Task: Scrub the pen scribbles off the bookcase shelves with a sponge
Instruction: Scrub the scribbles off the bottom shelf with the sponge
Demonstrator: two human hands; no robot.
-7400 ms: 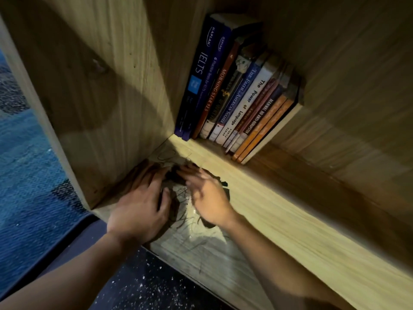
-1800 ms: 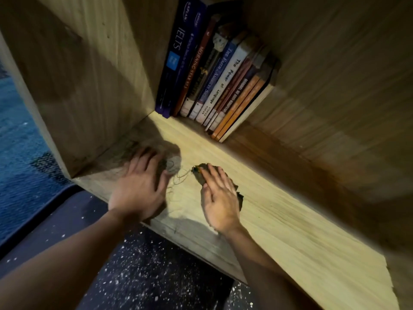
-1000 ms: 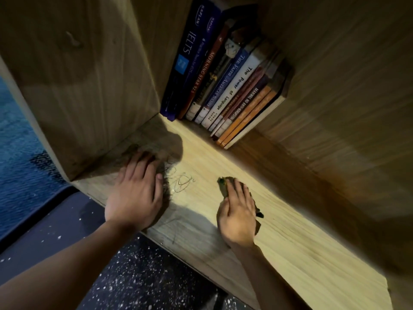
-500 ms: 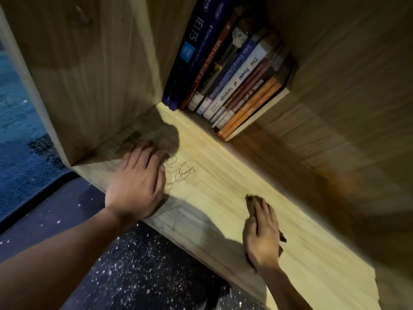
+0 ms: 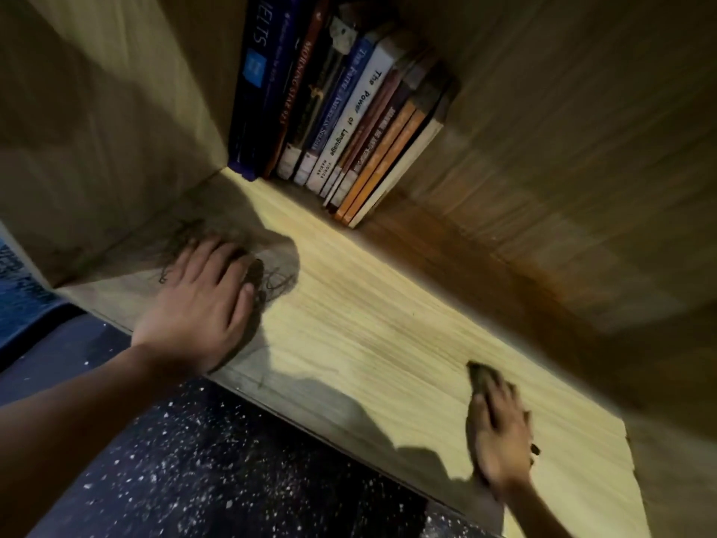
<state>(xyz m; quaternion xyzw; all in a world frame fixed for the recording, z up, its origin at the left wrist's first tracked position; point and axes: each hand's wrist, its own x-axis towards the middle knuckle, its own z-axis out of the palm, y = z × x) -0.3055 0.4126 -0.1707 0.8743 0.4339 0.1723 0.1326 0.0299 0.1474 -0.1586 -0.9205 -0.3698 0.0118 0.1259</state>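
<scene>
The light wooden shelf runs from the left side panel to the lower right, its front edge above a dark speckled floor. At its back left corner a row of books stands leaning left against the side panel. Dark pen scribbles mark the board near the left end. The left hand lies flat, palm down, on the scribbled part. Well apart, towards the right end, the right hand presses a dark sponge onto the board, blurred.
</scene>
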